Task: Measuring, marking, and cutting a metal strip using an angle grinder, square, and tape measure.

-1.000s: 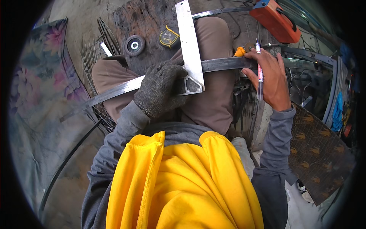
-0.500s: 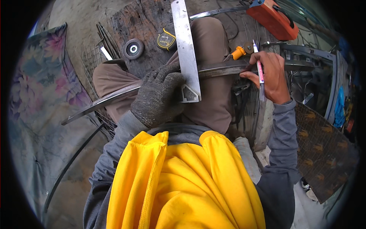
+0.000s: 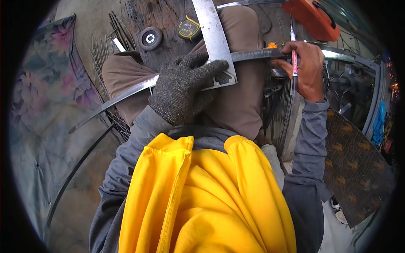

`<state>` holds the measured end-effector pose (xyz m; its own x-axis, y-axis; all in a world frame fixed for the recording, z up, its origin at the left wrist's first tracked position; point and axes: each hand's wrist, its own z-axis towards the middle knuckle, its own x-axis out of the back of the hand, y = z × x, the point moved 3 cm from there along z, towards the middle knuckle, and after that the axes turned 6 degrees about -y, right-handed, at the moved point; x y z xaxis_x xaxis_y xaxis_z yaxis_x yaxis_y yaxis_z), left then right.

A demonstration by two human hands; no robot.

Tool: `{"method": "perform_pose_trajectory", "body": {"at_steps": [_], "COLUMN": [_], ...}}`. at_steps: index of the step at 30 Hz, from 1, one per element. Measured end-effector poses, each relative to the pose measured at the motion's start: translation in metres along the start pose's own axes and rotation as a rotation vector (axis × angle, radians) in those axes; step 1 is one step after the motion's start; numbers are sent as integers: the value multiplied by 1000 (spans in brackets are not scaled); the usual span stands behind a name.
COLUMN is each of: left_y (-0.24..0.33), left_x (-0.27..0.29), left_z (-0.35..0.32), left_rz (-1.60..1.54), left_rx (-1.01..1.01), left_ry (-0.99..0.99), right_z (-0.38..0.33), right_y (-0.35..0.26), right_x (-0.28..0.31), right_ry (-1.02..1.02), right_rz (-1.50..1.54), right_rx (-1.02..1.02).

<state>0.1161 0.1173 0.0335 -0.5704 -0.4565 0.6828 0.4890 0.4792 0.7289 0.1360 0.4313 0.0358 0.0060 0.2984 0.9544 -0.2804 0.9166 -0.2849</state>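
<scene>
A long flat metal bar (image 3: 114,101) lies across my lap, its left part reaching down past my left knee. My left hand (image 3: 179,84), in a dark grey knit glove, is closed on the bar and the base of a metal try square (image 3: 211,31). Its index finger stretches over the square's base, while the blade crosses the bar and points away from me. My bare right hand (image 3: 311,69) pinches the bar's right part between thumb and fingers. A white marker pen (image 3: 294,59) with a red label sits upright in that same hand.
On a worn wooden board (image 3: 168,12) ahead lie a yellow-and-black tape measure (image 3: 188,29) and a small wheel-like disc (image 3: 150,38). An orange case (image 3: 312,19) stands far right. Flowered cloth (image 3: 55,84) covers the left floor; metal frames (image 3: 371,92) stand at right.
My left hand and the square have moved away from me and rightward over the bar. The left index finger now extends along the square's base. My right hand has shifted slightly farther out.
</scene>
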Motion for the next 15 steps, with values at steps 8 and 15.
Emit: {"method": "perform_pose_trajectory", "body": {"at_steps": [8, 15], "left_y": [-6, -6], "left_x": [0, -3], "left_z": [0, -2], "left_rz": [-70, -52], "left_rx": [9, 4], "left_ry": [-36, 0], "right_z": [2, 0], "right_y": [4, 2], "right_x": [0, 1], "right_ry": [-26, -52], "right_rz": [-4, -15], "right_rx": [-7, -19]}}
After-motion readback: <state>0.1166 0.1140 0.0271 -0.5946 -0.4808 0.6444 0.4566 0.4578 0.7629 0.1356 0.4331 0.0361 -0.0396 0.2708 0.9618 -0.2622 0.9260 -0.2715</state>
